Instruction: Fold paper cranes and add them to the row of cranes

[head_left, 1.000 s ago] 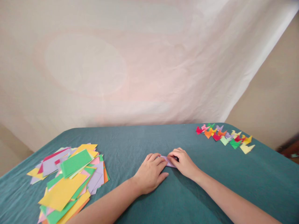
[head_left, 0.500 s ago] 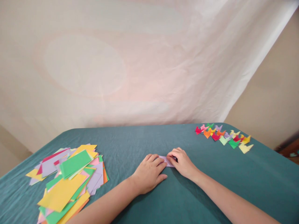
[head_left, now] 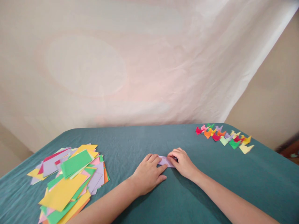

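Observation:
A small lilac piece of folded paper (head_left: 164,161) lies on the green-covered table between my two hands. My left hand (head_left: 149,174) rests palm down at its left end, fingers stretched out and pressing on it, the thumb apart on the cloth. At the right end, my right hand (head_left: 181,161) pinches the paper between thumb and fingers. Both hands cover parts of the paper, so its full shape is hidden.
On the left spreads a loose pile of coloured paper sheets (head_left: 63,193), yellow, green, lilac, pink and orange. Several small folded paper birds (head_left: 225,140) stand in rows at the back right. A pale cloth (head_left: 149,68) hangs behind the table (head_left: 130,140).
The fingers of my left hand have shifted slightly on the lilac paper, uncovering a little more of it. My right hand keeps its pinch in nearly the same place.

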Tool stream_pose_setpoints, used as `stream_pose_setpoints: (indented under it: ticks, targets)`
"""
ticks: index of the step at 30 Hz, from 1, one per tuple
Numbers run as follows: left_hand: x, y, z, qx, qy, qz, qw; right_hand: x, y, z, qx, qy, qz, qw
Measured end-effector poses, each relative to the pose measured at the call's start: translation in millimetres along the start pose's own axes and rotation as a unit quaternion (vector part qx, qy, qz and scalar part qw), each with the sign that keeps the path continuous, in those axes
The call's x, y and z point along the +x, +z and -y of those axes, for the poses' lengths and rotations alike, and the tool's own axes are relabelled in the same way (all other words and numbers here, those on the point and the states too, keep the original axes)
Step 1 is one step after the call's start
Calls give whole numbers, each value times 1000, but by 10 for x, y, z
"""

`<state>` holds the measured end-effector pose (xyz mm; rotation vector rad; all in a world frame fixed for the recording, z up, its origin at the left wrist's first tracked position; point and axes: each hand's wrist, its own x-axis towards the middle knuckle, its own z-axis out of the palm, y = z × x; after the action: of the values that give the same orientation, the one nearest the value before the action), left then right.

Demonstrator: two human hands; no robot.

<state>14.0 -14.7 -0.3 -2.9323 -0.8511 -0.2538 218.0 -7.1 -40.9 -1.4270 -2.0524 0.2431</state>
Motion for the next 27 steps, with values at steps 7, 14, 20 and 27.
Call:
stream_pose_setpoints:
  ticks: [7, 14, 20, 27]
  targets:
    - [-44, -6, -22, 3, -15, -1, 1000, 3, -7, -3, 2, -2, 5, 1000]
    - [-48, -53, -48, -3, -20, 9, 1000, 1, 10, -20, 6, -5, 5, 1000]
    - [-45, -54, -38, -5, -19, 5, 1000, -2, -8, -13, 17, -4, -28, 999]
    - [-44, -50, -34, -6, -18, 2, 1000, -122, -197, 206, -80, -144, -3, 986]
